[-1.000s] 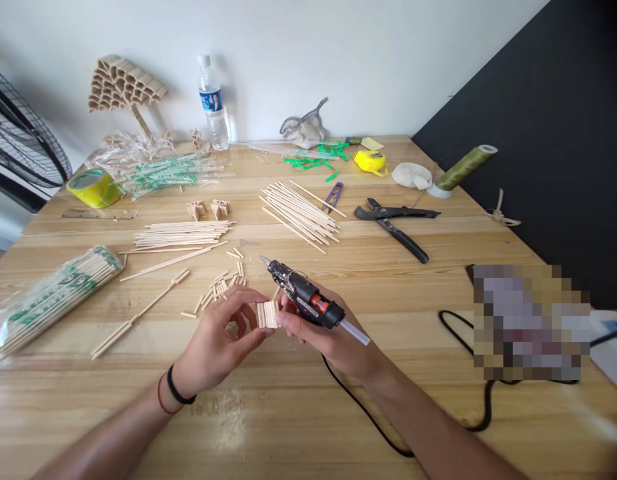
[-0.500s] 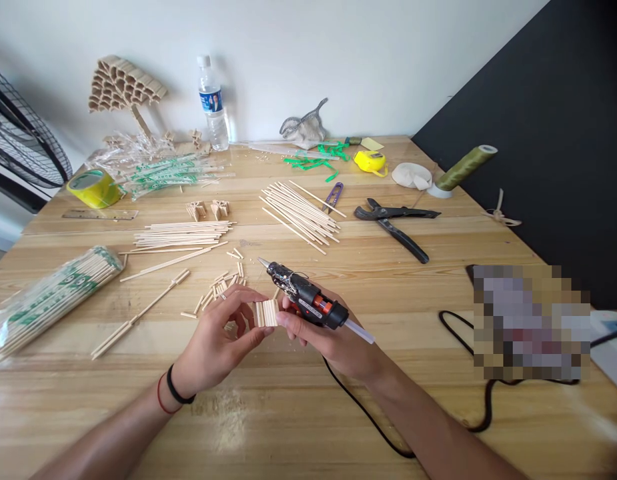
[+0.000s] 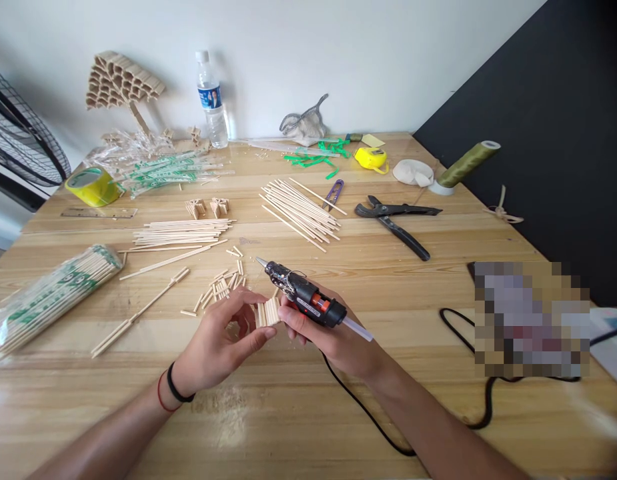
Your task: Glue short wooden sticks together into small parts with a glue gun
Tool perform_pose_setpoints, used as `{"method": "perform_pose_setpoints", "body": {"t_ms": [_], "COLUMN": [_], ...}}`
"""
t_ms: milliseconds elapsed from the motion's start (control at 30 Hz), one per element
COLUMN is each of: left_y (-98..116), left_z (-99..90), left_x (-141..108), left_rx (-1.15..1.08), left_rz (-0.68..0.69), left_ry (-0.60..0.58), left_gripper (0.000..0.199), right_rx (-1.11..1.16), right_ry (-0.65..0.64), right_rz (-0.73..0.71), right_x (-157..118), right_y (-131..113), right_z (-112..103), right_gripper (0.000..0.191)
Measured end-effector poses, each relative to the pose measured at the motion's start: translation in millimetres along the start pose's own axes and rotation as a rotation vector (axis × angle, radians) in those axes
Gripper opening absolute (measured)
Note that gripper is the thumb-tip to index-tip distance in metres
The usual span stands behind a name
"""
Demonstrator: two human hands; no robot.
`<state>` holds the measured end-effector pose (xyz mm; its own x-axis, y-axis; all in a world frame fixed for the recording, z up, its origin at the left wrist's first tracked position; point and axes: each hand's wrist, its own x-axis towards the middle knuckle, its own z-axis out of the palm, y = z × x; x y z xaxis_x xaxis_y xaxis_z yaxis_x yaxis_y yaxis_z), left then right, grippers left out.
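Observation:
Between the thumb and fingers of my left hand is a small block of short wooden sticks, joined side by side. My right hand is closed around a black hot glue gun, its nozzle pointing up and left; a clear glue stick sticks out of its back end. The right thumb and fingertips also touch the block's right side. Beyond my left hand lies a scatter of cut stick pieces. The grip of the glue gun is hidden by my right hand.
Loose wooden sticks lie ahead, with pliers to their right. A bag of sticks lies left. Behind stand a water bottle and a fan-shaped stick model. A black cord runs right past a blurred patch.
The block has tilted slightly between my fingers, and its right end has risen a little. The glue gun has shifted very slightly left. Everything else lies as before.

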<state>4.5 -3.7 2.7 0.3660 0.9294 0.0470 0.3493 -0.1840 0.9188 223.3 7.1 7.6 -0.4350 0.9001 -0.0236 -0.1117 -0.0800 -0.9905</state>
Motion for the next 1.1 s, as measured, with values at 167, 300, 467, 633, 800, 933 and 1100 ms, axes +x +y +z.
{"method": "perform_pose_setpoints", "body": {"t_ms": [167, 300, 467, 633, 800, 933, 1100], "left_y": [-0.6, 0.1, 2.7, 4.5, 4.1, 4.5, 3.9], "left_z": [-0.5, -0.5, -0.4, -0.2, 0.9, 1.6, 2.0], "left_x": [-0.8, -1.0, 0.9, 1.1, 0.5, 1.4, 2.7], "left_rx": [-0.004, -0.008, -0.010, -0.040, -0.056, -0.072, -0.065], "left_rz": [-0.025, -0.035, -0.050, -0.069, -0.088, -0.106, -0.099], "left_ry": [-0.025, -0.038, -0.064, -0.099, -0.120, -0.135, -0.137], "left_gripper": [0.030, 0.030, 0.029, 0.028, 0.028, 0.029, 0.027], "right_rx": [-0.019, -0.055, -0.085, -0.140, -0.181, -0.209, -0.239], "right_ry": [-0.011, -0.007, -0.012, -0.011, 0.010, 0.012, 0.000], "right_rz": [-0.001, 0.000, 0.008, 0.029, 0.013, 0.005, 0.007], "right_x": [-0.4, -0.4, -0.3, -0.4, 0.8, 1.5, 1.6], "right_y": [-1.4, -1.5, -4.0, -6.4, -8.6, -10.0, -9.4], "right_z": [-0.5, -0.6, -0.5, 0.4, 1.7, 2.2, 2.4], "right_gripper": [0.020, 0.021, 0.022, 0.023, 0.022, 0.020, 0.020]}}
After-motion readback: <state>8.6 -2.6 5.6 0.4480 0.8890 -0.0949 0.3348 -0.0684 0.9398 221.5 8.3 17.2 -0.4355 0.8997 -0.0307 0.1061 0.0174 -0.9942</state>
